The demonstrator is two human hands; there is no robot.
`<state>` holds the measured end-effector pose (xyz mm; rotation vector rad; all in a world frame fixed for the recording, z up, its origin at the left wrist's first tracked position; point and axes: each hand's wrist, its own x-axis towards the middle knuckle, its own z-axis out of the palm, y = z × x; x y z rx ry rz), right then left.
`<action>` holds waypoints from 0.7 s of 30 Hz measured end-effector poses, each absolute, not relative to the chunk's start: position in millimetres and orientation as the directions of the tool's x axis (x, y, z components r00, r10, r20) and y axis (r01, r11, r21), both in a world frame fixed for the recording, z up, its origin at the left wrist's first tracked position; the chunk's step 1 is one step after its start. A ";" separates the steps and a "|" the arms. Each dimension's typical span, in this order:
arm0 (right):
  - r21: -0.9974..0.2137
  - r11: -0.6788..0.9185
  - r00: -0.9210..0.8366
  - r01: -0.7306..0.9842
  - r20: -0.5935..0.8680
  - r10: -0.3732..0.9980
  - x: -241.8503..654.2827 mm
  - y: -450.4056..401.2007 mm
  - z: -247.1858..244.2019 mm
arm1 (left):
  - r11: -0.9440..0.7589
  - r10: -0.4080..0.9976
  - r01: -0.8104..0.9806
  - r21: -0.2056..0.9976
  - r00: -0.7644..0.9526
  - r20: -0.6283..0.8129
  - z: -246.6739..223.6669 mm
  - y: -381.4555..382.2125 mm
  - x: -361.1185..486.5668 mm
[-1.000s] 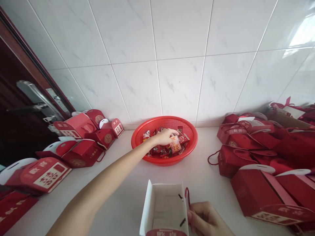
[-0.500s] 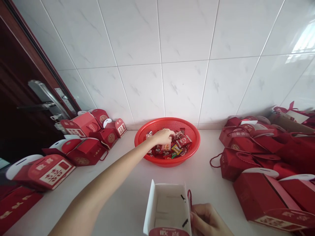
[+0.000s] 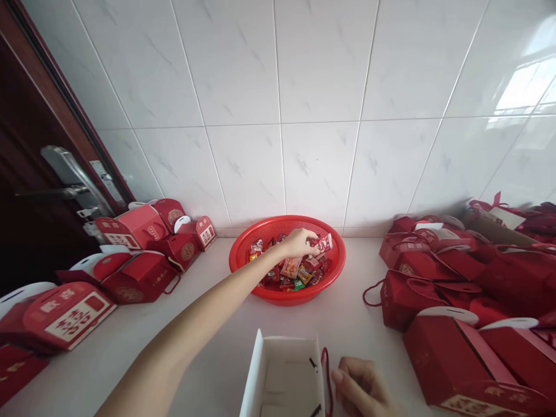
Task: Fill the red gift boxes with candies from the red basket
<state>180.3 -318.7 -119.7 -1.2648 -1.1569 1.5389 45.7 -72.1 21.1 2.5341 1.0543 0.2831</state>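
Head view, red packet [image 3: 322, 244] now in left hand [image 3: 300, 243]

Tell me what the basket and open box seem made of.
The basket looks like glossy red plastic: its rim shines and its wall is a fine mesh. The open box is probably matte card, white inside, judging by its thin, flat walls.

Exact place unclear; room's showing glossy marbled wall tiles [image 3: 243, 168], dark wooden door [image 3: 26, 174] with metal handle [image 3: 78, 174], pale countertop [image 3: 208, 359] running along wall, daylight reflecting upper right.
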 end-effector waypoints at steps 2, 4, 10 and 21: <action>-0.984 -0.154 -0.080 -0.094 -0.146 0.986 185.7 -313.2 -105.0 | -0.661 0.682 0.566 0.493 0.727 0.080 33.0 -86.3 35.3; -0.985 -0.049 0.060 -0.167 -0.059 0.996 190.0 -310.7 -90.1 | -0.670 0.627 0.478 0.568 0.774 0.088 41.4 -109.8 29.2; -0.951 0.096 0.180 -0.295 0.044 0.983 194.1 -314.1 -74.5 | -0.691 0.357 0.244 0.680 0.934 0.027 33.4 -181.3 38.7; -0.847 -0.058 0.205 -0.529 -0.194 0.959 202.7 -309.0 -79.3 | -0.678 0.469 0.353 0.645 0.883 0.010 35.4 -154.0 38.8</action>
